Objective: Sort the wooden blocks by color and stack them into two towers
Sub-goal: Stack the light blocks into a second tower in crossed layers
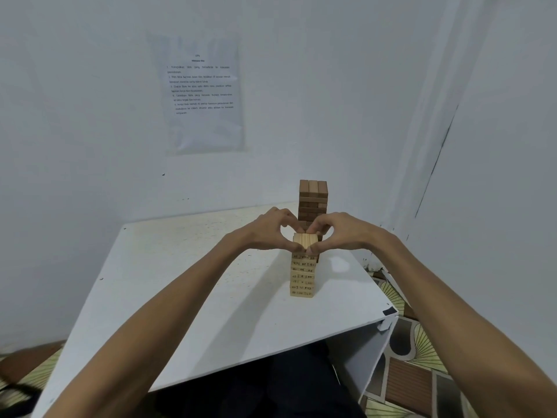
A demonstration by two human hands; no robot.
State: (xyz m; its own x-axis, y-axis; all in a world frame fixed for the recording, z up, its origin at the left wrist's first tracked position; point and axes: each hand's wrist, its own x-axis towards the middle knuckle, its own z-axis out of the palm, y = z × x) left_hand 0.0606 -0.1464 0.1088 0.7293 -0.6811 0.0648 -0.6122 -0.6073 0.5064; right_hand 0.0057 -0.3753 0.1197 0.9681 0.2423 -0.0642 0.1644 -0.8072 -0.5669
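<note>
**White table [180,282] in a white-walled corner**

Left hand [271,233] and right hand [346,233] both pinch the top light blocks [305,241] of the light tower [303,276], centre frame. Dark tower [313,197] stands just behind. Printed sheet [205,95] on wall, upper left.

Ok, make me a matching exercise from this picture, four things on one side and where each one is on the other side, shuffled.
Things:
1. light tower
2. dark tower
3. printed sheet
4. table

Places:
A. up on the wall
B. under both towers
C. nearer the camera, top layer gripped between the left hand and right hand
D. farther back, behind the other tower

Pairs: 1-C, 2-D, 3-A, 4-B
</note>
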